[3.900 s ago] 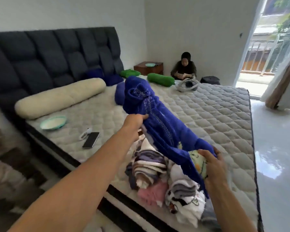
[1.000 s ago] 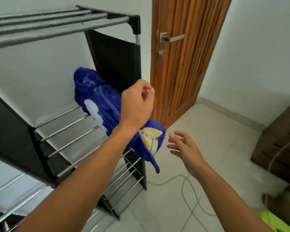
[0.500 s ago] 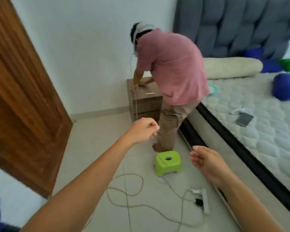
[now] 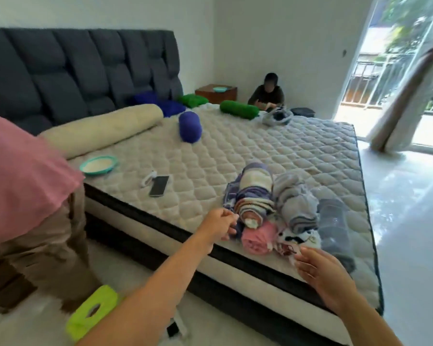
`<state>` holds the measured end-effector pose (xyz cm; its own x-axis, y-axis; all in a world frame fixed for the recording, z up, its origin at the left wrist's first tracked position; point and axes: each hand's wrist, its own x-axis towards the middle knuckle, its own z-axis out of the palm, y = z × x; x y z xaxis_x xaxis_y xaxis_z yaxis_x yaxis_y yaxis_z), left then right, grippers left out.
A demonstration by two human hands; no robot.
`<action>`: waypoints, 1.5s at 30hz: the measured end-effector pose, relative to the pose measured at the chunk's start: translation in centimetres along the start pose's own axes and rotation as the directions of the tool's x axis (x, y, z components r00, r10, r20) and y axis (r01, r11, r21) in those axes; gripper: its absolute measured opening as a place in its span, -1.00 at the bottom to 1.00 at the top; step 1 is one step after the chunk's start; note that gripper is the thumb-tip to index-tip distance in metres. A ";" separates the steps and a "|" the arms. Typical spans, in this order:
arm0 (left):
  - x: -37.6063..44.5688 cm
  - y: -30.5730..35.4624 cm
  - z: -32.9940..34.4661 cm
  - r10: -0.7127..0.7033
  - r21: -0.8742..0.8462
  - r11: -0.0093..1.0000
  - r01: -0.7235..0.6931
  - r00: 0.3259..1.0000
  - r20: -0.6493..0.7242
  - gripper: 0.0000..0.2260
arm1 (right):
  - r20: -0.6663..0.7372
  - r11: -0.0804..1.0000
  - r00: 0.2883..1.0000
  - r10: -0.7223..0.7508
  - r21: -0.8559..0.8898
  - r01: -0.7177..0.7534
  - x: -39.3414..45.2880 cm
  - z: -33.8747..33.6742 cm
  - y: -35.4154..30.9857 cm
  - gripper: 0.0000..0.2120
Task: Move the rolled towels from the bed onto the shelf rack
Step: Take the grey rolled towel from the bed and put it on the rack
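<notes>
Several rolled towels lie bunched at the near edge of the bed (image 4: 298, 151): a purple and cream striped roll (image 4: 254, 193), a grey striped roll (image 4: 295, 203), a pink roll (image 4: 256, 238), a white patterned one (image 4: 298, 239) and a dark grey roll (image 4: 334, 226). My left hand (image 4: 219, 226) hovers just left of the striped roll with curled fingers, holding nothing. Below the white patterned towel, my right hand (image 4: 323, 273) has loosely spread fingers and is empty. The shelf rack is out of view.
A person in a pink shirt (image 4: 23, 176) bends at the left beside the bed. A lime green stool (image 4: 93, 310) stands on the floor by my left arm. A phone (image 4: 158, 186), a teal plate (image 4: 99, 165), bolsters and a seated person (image 4: 268, 93) are farther off.
The blue towel has left my left hand at the shelf rack. I have turned from the rack back to the bed, and both empty hands now reach toward the pile of rolls.
</notes>
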<state>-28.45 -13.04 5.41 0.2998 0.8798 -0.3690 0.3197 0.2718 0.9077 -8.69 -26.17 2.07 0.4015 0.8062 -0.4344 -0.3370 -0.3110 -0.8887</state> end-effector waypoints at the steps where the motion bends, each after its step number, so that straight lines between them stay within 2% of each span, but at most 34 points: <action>1: 1.4 0.3 2.1 -0.040 -0.046 0.998 0.042 0.999 0.036 -0.86 | -0.038 1.000 0.999 -0.003 0.005 0.004 0.7 -1.4 -0.4 -0.88; 6: 8.0 1.2 10.3 -0.244 -0.193 0.939 0.284 0.947 0.207 -0.88 | -0.152 0.999 0.988 -0.022 -0.047 0.015 5.3 -5.1 -2.4 -0.93; 9: 12.1 1.4 13.0 -0.334 -0.248 0.882 0.400 0.903 0.269 -0.68 | -0.196 0.997 0.980 -0.040 -0.070 0.026 9.4 -5.9 -4.2 -0.93; 13: 16.2 1.9 14.0 -0.440 -0.330 0.788 0.519 0.851 0.288 -0.56 | -0.199 0.990 0.977 -0.072 -0.136 0.045 15.3 -5.8 -6.6 -0.93; 15: 17.8 2.4 14.1 -0.479 -0.322 0.765 0.557 0.827 0.292 -0.58 | -0.203 0.987 0.975 -0.093 -0.148 0.063 17.9 -5.3 -7.6 -0.93; 18: 19.9 2.5 13.9 -0.542 -0.302 0.700 0.647 0.757 0.366 -0.63 | -0.192 0.976 0.974 -0.119 -0.203 0.079 22.1 -4.8 -8.9 -0.96; 20: 21.4 2.4 13.9 -0.575 -0.299 0.664 0.685 0.724 0.382 -0.59 | -0.185 0.963 0.972 -0.148 -0.251 0.099 25.5 -5.0 -9.9 -0.98; 22: 22.5 2.4 14.0 -0.596 -0.301 0.654 0.695 0.717 0.361 -0.61 | -0.189 0.950 0.968 -0.167 -0.294 0.107 29.4 -5.3 -11.0 -0.96; 27: 23.8 2.6 15.2 -0.635 -0.347 0.631 0.694 0.718 0.283 -0.58 | -0.133 0.866 0.973 -0.186 -0.491 0.098 38.7 -5.3 -12.7 -0.70; 29: 24.2 2.6 16.5 -0.637 -0.362 0.619 0.697 0.715 0.288 -0.58 | -0.091 0.814 0.980 -0.179 -0.573 0.096 41.3 -5.2 -13.3 -0.75; 31: 24.7 2.1 18.3 -0.637 -0.352 0.605 0.714 0.699 0.324 -0.40 | -0.020 0.747 0.983 -0.183 -0.653 0.126 43.6 -5.3 -14.0 -0.74; 33: 25.0 1.4 19.5 -0.652 -0.337 0.577 0.744 0.668 0.360 -0.13 | 0.035 0.720 0.988 -0.150 -0.681 0.133 45.1 -5.3 -14.5 -0.58; 37: 26.0 -0.5 22.0 -0.704 -0.393 0.528 0.752 0.647 0.293 0.10 | 0.191 0.784 0.980 0.055 -0.616 0.076 47.5 -5.6 -14.9 -0.43; 39: 25.4 0.4 22.7 -0.707 -0.423 0.522 0.740 0.653 0.270 0.02 | 0.246 0.805 0.961 0.123 -0.591 0.048 48.4 -5.5 -14.8 -0.37; 42: 25.1 1.4 23.0 -0.691 -0.478 0.545 0.689 0.692 0.209 -0.23 | 0.318 0.773 0.928 0.194 -0.632 0.055 49.2 -5.2 -14.5 -0.46; 45: 25.2 1.2 23.2 -0.688 -0.519 0.569 0.638 0.715 0.125 -0.15 | 0.309 0.729 0.935 0.172 -0.679 0.091 49.4 -5.1 -14.3 -0.51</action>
<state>0.37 0.38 -7.39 0.1073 0.3934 -0.9131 -0.0932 0.9183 0.3847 20.35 15.53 -7.42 0.0545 0.8563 -0.5136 0.3689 -0.4952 -0.7865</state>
